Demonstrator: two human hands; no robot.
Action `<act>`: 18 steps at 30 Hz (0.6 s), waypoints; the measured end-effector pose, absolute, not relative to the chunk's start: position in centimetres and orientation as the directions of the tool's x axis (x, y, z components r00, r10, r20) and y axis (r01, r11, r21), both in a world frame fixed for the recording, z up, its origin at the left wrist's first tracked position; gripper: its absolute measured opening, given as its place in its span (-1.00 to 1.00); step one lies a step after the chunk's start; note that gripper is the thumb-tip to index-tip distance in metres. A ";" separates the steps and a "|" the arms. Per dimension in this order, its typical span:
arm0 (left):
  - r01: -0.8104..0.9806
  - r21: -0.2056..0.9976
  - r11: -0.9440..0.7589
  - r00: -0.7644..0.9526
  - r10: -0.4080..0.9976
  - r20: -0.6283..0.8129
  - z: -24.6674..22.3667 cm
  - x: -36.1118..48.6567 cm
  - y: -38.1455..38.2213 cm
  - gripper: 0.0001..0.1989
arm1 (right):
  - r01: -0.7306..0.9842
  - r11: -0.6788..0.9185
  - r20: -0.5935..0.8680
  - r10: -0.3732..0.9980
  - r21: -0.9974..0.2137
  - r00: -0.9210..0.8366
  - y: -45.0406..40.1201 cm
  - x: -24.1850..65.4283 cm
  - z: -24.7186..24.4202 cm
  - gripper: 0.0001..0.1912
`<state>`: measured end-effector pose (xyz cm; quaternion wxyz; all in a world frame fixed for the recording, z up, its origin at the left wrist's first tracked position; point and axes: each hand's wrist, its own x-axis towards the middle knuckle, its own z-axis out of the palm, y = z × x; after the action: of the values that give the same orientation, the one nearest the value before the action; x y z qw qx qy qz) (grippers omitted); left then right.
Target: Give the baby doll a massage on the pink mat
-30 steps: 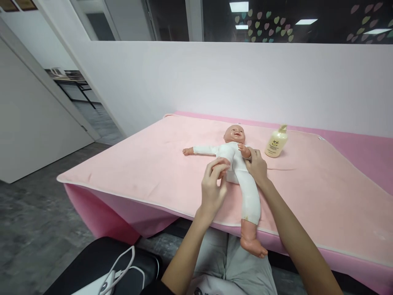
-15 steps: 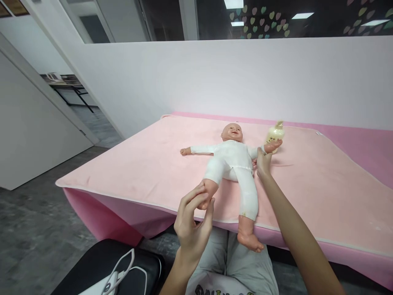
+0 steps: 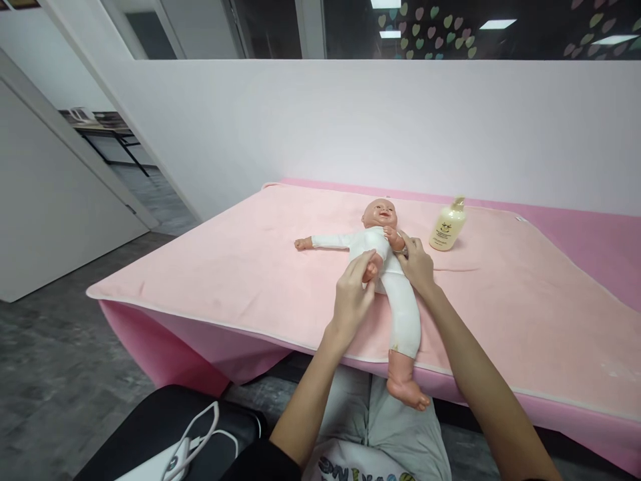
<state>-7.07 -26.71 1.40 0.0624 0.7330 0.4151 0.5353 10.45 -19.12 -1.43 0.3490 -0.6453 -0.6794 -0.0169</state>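
A baby doll (image 3: 400, 300) with a white cloth body lies face up on a pink blanket (image 3: 240, 267). My left hand (image 3: 352, 300) is closed round one of its bare feet, holding that leg bent up over the belly. With my right hand (image 3: 416, 264) I grip the doll's arm near the wrist, folded in across the chest. Its other arm stretches out to the left, and its other leg hangs over the table's front edge. Just beyond my right hand stands a pale yellow pump bottle (image 3: 447, 226), upright on the blanket.
The blanket lies over a darker pink cloth (image 3: 591, 240) on the table, against a white wall (image 3: 325, 120). At the lower left a black seat (image 3: 220, 441) carries a white device with a cable (image 3: 170, 461). A door (image 3: 60, 194) is at the left.
My left hand has raised the doll's foot from the table edge up over its belly. My right hand has brought the doll's arm inward from the side onto its chest, uncovering the bottle.
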 end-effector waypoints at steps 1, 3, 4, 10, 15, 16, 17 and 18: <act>0.540 0.534 -0.651 0.074 0.669 0.740 1.7 -7.1 -27.4 -0.60 | 0.865 0.163 0.494 0.863 -0.474 0.107 -19.0 10.5 -1.5 -0.46; 0.558 0.523 -0.645 0.034 0.647 0.761 2.2 -7.6 -29.6 -0.60 | 0.782 0.162 0.492 0.846 -0.602 0.204 -18.7 10.8 -1.7 -0.48; 0.580 0.514 -0.632 0.006 0.634 0.774 2.4 -7.9 -31.0 -0.59 | 0.717 0.162 0.480 0.836 -0.678 0.266 -18.5 10.9 -1.9 -0.50; 0.691 0.358 -0.628 -0.005 0.492 0.871 2.1 -9.4 -36.8 -0.52 | 0.109 0.036 0.093 0.812 -0.993 0.576 -17.1 11.9 -2.8 -0.52; 0.585 0.467 -0.663 -0.006 0.573 0.820 0.8 -7.6 -31.1 -0.61 | 0.492 0.137 0.386 0.805 -0.860 0.450 -18.2 11.4 -2.1 -0.58; 0.553 0.504 -0.663 0.016 0.614 0.789 0.6 -7.0 -29.6 -0.63 | 0.618 0.158 0.446 0.825 -0.770 0.346 -18.6 11.1 -1.8 -0.58; 0.536 0.533 -0.655 0.025 0.643 0.765 0.5 -6.4 -28.4 -0.64 | 0.717 0.172 0.474 0.846 -0.675 0.243 -19.0 10.9 -1.5 -0.57; 0.529 0.552 -0.645 0.035 0.666 0.745 0.5 -6.0 -27.5 -0.64 | 0.788 0.181 0.481 0.862 -0.589 0.161 -19.4 10.7 -1.2 -0.56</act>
<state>-5.96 -27.45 0.50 0.0619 0.7167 0.4169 0.5556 10.67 -19.37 -1.23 0.4158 -0.6384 -0.6462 0.0446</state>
